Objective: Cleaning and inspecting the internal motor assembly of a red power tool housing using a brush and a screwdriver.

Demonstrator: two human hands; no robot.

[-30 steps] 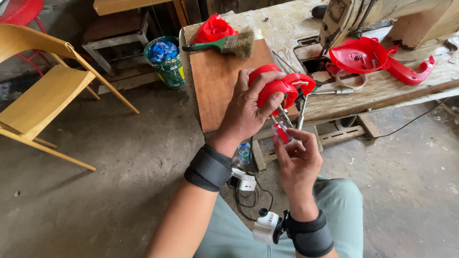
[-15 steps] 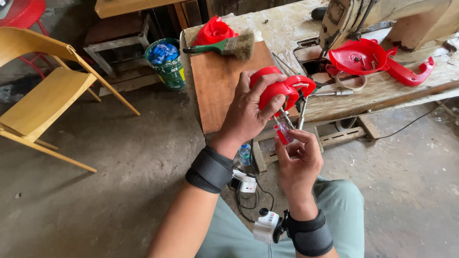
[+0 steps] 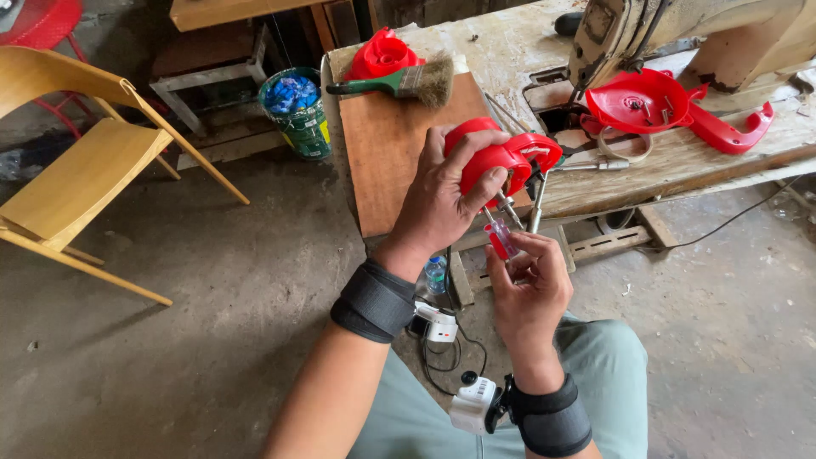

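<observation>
Screwdriver, slim with a clear red handle and thin metal shaft, runs on a slant from the right hand up and left into the red plastic housing, tip hidden under it. That hand pinches the handle between thumb and fingertips. The left hand wraps tightly around the rounded, glossy housing, holding it just above the wooden workbench's front edge.

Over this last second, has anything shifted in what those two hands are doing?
Hardly anything. The left hand keeps its grip on the red plastic part, and the right hand still holds the small red-handled screwdriver up to it. The green brush, red covers and yellow chair lie unchanged.
</observation>
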